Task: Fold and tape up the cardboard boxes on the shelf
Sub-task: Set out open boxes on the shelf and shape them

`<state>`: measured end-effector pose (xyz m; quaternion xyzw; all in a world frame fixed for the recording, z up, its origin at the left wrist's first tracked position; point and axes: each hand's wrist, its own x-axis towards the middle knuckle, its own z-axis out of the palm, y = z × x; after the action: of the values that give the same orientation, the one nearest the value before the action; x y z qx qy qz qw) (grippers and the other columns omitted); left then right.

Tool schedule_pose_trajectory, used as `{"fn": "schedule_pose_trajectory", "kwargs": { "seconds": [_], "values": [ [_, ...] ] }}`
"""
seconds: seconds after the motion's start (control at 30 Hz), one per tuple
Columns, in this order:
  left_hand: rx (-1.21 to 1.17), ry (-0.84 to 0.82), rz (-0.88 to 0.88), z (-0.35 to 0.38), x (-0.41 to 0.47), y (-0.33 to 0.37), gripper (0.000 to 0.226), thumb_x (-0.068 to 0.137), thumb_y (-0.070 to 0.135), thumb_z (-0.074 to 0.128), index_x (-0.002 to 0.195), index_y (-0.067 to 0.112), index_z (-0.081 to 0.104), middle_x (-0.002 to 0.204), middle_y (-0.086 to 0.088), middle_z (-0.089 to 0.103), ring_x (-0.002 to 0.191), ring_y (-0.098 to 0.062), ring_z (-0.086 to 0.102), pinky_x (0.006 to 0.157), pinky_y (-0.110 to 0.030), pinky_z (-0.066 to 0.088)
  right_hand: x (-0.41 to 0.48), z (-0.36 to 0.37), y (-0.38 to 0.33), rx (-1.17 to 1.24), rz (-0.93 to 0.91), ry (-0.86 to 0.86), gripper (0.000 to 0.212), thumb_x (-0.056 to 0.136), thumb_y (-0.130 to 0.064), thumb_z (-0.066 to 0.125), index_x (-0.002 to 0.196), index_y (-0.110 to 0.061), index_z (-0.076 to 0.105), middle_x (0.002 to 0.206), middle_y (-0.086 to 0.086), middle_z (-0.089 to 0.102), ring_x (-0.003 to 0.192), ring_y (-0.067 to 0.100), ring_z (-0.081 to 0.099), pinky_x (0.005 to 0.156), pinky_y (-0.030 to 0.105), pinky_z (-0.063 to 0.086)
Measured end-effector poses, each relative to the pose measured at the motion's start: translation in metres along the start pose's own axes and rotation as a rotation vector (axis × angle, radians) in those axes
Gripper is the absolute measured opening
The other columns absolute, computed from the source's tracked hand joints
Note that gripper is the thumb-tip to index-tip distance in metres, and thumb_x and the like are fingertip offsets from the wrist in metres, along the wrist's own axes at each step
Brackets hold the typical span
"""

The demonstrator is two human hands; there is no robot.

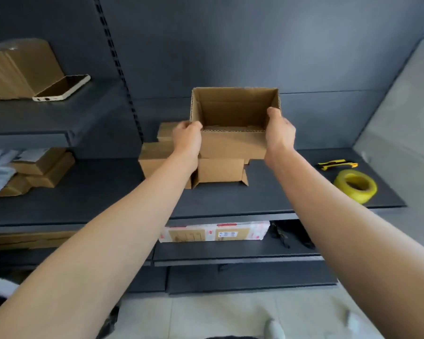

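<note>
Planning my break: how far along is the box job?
Early. Done: the box is opened into shape. In hand: left hand and right hand grip its sides above the shelf. Left: its bottom flaps hang unfolded; tape and cutter lie untouched.

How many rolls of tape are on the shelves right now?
1. A yellow tape roll lies on the right end of the middle shelf, just in front of the yellow utility knife. Others may be hidden.

Brown cardboard box [233, 143] — top open, upright — over the shelf [108, 192].
</note>
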<state>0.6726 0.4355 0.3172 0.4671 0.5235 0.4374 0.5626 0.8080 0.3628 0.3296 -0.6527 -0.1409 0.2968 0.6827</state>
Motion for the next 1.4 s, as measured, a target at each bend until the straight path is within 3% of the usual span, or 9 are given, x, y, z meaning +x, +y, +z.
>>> {"fn": "schedule_pose_trajectory", "kwargs": {
  "seconds": [0.27,0.37,0.43,0.53,0.7,0.93,1.07,1.2,1.4],
  "values": [
    [0.088,-0.245,-0.061,0.134,0.007,-0.020,0.029,0.092,0.021,0.054,0.120,0.014,0.049,0.094,0.002,0.051,0.097,-0.019,0.051,0.096,-0.037,0.046,0.093,-0.096,-0.020,-0.028,-0.041,0.190,0.035,0.087,-0.035,0.051,0.063,-0.018,0.032,0.064,-0.005,0.028,0.059,0.014,0.025,0.053,0.029,0.022],
    [0.087,-0.291,-0.131,0.169,0.023,-0.034,0.008,0.093,0.022,0.055,0.090,0.017,0.049,0.102,-0.008,0.055,0.094,-0.021,0.053,0.088,-0.034,0.047,0.134,-0.114,-0.014,-0.104,0.028,0.146,0.027,0.084,-0.042,0.052,0.072,-0.019,0.045,0.080,-0.004,0.044,0.068,0.015,0.040,0.061,0.028,0.034],
    [0.078,-0.302,-0.170,0.187,0.038,-0.045,0.015,0.094,0.022,0.055,0.104,0.013,0.052,0.116,-0.012,0.058,0.107,-0.024,0.057,0.099,-0.039,0.047,0.165,-0.122,-0.004,-0.133,0.090,0.093,0.028,0.082,-0.045,0.053,0.089,-0.019,0.055,0.100,0.002,0.054,0.086,0.023,0.053,0.078,0.032,0.045],
    [0.077,-0.298,-0.224,0.210,0.056,-0.058,0.038,0.096,0.020,0.053,0.131,0.008,0.043,0.125,-0.014,0.055,0.115,-0.026,0.055,0.103,-0.042,0.044,0.206,-0.127,0.009,-0.154,0.159,0.025,0.027,0.081,-0.045,0.055,0.085,-0.018,0.055,0.099,0.004,0.057,0.093,0.025,0.055,0.086,0.038,0.047],
    [0.120,-0.282,-0.304,0.234,0.085,-0.079,0.051,0.095,0.020,0.055,0.140,0.004,0.035,0.135,-0.014,0.048,0.122,-0.025,0.049,0.108,-0.043,0.038,0.254,-0.122,0.025,-0.199,0.224,-0.062,0.025,0.083,-0.045,0.054,0.089,-0.020,0.054,0.097,0.002,0.056,0.087,0.021,0.052,0.073,0.032,0.041],
    [0.144,-0.187,-0.339,0.255,0.110,-0.102,0.065,0.096,0.022,0.055,0.149,0.008,0.019,0.146,-0.013,0.037,0.129,-0.026,0.043,0.111,-0.042,0.034,0.292,-0.116,0.052,-0.222,0.281,-0.073,0.024,0.085,-0.043,0.054,0.087,-0.019,0.052,0.098,0.000,0.055,0.093,0.021,0.053,0.083,0.033,0.044],
    [0.123,-0.169,-0.321,0.261,0.115,-0.108,0.070,0.096,0.028,0.054,0.151,0.010,0.014,0.152,-0.011,0.029,0.136,-0.026,0.035,0.113,-0.042,0.030,0.300,-0.117,0.058,-0.196,0.278,-0.071,0.035,0.087,-0.041,0.054,0.109,-0.014,0.054,0.106,0.002,0.055,0.096,0.020,0.052,0.081,0.032,0.042],
    [0.071,-0.173,-0.284,0.263,0.113,-0.106,0.058,0.096,0.034,0.051,0.144,0.007,0.031,0.141,-0.009,0.045,0.128,-0.022,0.044,0.109,-0.038,0.032,0.300,-0.119,0.060,-0.175,0.260,-0.038,0.058,0.087,-0.039,0.053,0.137,-0.011,0.043,0.126,0.006,0.052,0.102,0.022,0.048,0.081,0.031,0.038],
    [0.234,-0.011,-0.077,0.233,0.105,-0.089,0.019,0.098,0.022,0.049,0.110,0.013,0.060,0.091,0.003,0.055,0.093,-0.017,0.056,0.088,-0.028,0.047,0.278,-0.112,0.045,-0.286,-0.005,0.125,0.044,0.091,-0.026,0.048,0.133,-0.013,0.045,0.133,0.005,0.050,0.119,0.025,0.049,0.102,0.041,0.040]
  ]
}}
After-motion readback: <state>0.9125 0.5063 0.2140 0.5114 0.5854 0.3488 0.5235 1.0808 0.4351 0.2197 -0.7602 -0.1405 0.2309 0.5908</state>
